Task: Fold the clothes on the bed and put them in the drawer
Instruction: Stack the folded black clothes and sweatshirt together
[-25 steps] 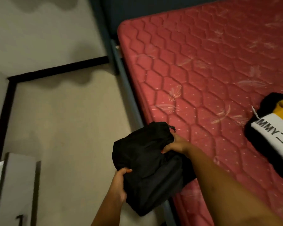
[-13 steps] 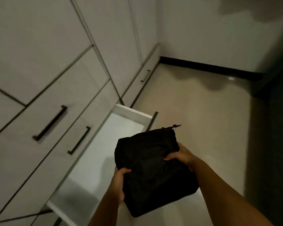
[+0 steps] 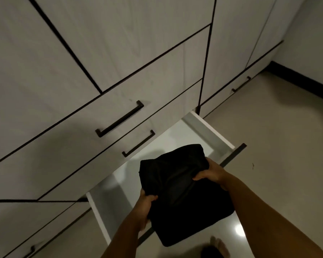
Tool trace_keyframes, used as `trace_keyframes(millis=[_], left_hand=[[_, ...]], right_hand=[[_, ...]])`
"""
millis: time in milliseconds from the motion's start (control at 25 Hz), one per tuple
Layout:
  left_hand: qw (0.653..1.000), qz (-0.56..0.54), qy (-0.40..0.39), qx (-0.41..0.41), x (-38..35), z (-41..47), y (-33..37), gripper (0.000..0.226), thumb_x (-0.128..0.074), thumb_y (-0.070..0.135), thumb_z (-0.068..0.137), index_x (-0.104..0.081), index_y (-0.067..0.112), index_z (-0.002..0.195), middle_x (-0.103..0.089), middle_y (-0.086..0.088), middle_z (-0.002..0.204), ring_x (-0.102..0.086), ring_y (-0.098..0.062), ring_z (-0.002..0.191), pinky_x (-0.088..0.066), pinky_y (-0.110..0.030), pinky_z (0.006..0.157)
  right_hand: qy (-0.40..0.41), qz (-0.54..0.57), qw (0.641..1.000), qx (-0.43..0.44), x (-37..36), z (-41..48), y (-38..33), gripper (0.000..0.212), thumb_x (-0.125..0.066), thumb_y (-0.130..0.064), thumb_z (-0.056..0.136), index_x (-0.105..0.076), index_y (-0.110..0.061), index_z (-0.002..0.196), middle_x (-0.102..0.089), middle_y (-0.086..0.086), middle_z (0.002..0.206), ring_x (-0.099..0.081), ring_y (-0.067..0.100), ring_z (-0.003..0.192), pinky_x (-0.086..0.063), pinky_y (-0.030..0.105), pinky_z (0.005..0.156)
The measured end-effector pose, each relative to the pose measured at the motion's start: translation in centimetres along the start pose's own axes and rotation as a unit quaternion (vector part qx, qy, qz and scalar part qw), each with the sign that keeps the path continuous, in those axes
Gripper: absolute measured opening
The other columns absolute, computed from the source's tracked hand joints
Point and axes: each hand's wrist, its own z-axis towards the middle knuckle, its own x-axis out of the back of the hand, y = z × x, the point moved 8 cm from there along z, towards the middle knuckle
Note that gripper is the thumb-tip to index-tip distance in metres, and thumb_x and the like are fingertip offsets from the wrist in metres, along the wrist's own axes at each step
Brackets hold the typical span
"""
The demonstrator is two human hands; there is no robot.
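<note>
folded black garment (image 3: 183, 194) is held in my two hands above the open drawer (image 3: 213, 132), over its white inside. my left hand (image 3: 145, 207) grips the near left edge, with the thumb curled over the top of the cloth and the fingers tucked beneath it. my right hand (image 3: 211, 174) holds the far right corner, thumb pressed across the upper fold and fingers wrapped round the side. the garment is a thick, roughly square packet, and its near corner reaches toward me past the drawer's front. the drawer is the lowest one in a pale wood-grain wardrobe (image 3: 101, 43) and is pulled well out over the pale floor (image 3: 278, 136). two closed drawers sit above it, each with a dark bar: the upper handle (image 3: 119, 119) and the lower handle (image 3: 139, 144). my bare foot (image 3: 219, 245) shows blurred at the bottom edge, near the garment's near corner.
</note>
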Motion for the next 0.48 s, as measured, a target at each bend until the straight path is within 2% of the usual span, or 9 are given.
trace_keyframes(millis=[120,200,240,360,480], left_hand=[[0.999,0.022,-0.021,-0.025,-3.4,1.6,2.7,0.033,-0.043,0.006,0.100,-0.036,0.028,0.123,-0.054,0.002,0.100,-0.057,-0.014,0.085,-0.052,-0.023,0.058],[0.997,0.047,-0.029,-0.049,-5.4,4.5,4.3,0.027,-0.042,0.007,0.100,-0.042,0.033,0.107,-0.053,0.006,0.093,-0.056,-0.009,0.079,-0.051,-0.018,0.054],[0.996,0.051,-0.017,-0.068,-5.9,6.6,5.1,0.028,-0.044,0.007,0.100,-0.046,0.033,0.106,-0.054,0.006,0.092,-0.056,-0.008,0.079,-0.052,-0.018,0.057],[0.995,0.036,0.010,-0.088,-6.4,13.0,6.2,0.036,-0.049,0.010,0.099,-0.048,0.028,0.130,-0.060,0.007,0.104,-0.061,-0.010,0.091,-0.054,-0.026,0.072],[0.998,0.017,0.019,-0.063,-5.8,18.9,6.0,0.034,-0.050,0.018,0.099,-0.040,0.035,0.127,-0.055,0.005,0.116,-0.057,-0.014,0.096,-0.052,-0.037,0.080]], right_hand=[[-0.006,-0.067,0.998,-0.012,2.9,3.7,-2.0,0.103,-0.087,-0.032,0.042,-0.044,-0.030,0.135,-0.055,-0.002,0.130,-0.054,0.023,0.116,-0.044,0.042,0.103],[0.015,-0.110,0.994,-0.002,5.0,6.8,-3.5,0.097,-0.087,-0.029,0.054,-0.040,-0.029,0.139,-0.052,0.000,0.134,-0.052,0.024,0.119,-0.042,0.039,0.103],[0.025,-0.119,0.993,0.003,5.8,8.6,-3.9,0.096,-0.085,-0.025,0.061,-0.035,-0.028,0.143,-0.050,0.002,0.136,-0.050,0.026,0.122,-0.041,0.038,0.103],[0.047,-0.145,0.988,0.039,7.4,14.4,-5.0,0.095,-0.082,-0.019,0.070,-0.029,-0.024,0.148,-0.045,0.006,0.144,-0.045,0.029,0.128,-0.036,0.037,0.105],[0.057,-0.169,0.983,0.051,8.0,19.7,-4.9,0.088,-0.080,-0.017,0.072,-0.033,-0.020,0.146,-0.045,0.006,0.143,-0.043,0.028,0.129,-0.034,0.032,0.102]])
